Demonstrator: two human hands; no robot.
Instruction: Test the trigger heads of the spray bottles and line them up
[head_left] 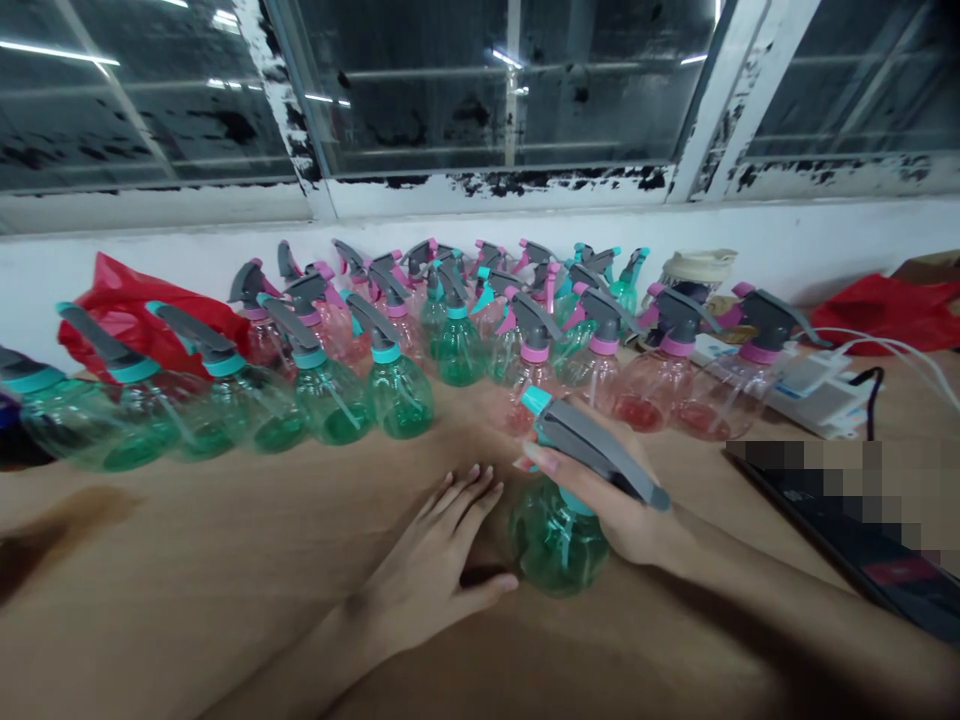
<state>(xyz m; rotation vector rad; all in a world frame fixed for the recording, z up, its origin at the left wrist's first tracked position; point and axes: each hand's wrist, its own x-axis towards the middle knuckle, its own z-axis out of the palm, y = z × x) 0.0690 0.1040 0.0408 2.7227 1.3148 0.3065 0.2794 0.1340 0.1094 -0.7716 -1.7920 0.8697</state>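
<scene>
Green spray bottle [559,550] is sitting near the middle of the scene, just right of centre, and your right grip [630,525] is grasping it around the neck, beneath the long grey lever. Its teal nozzle is pointing left and far, while its clear, green-tinted body is hanging below your fingers and showing on their left side. A pale tube is running down inside it; whether its base is touching the surface [187,590], you cannot tell. Your left grip [439,560] is lying released, palm down on the surface just left of that bottle, with the thumb reaching close to its side.

Beyond your hands, green bottles [334,395] with teal collars are standing in a row on the left, darker green showing in their bottoms; you cannot tell whether that is liquid or tinted plastic. Pink bottles [656,390] with pink collars are forming a row on the right, deeper red showing low inside them. More bottles [401,330], pink and teal-collared, are crowding together on the far side. A red bag [161,300] is lying behind the left row, and a black tablet [840,530] is resting at the near right.
</scene>
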